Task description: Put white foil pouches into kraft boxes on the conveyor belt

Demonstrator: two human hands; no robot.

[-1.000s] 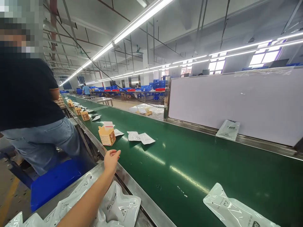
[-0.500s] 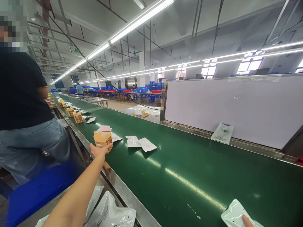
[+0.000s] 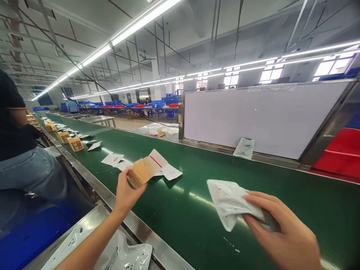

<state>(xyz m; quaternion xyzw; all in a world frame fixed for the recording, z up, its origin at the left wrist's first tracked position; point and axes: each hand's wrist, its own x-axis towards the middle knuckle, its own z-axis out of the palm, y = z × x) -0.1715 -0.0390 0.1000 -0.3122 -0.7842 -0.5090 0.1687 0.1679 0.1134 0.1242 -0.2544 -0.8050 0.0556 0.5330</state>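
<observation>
Carton (image 3: 143, 171) in left hand (image 3: 126, 191); pouch (image 3: 229, 202) seemingly in right hand (image 3: 281, 234).

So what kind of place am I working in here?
Most likely a factory packing line: a long green conveyor belt carrying small cartons and white pouches, with stacked blue crates and another seated worker alongside.

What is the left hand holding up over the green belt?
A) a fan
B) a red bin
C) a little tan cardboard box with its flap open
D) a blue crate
C: the left hand grips a small tan cardboard box with a white flap open, lifted above the green belt, while the right hand holds a white plastic pouch.
</observation>
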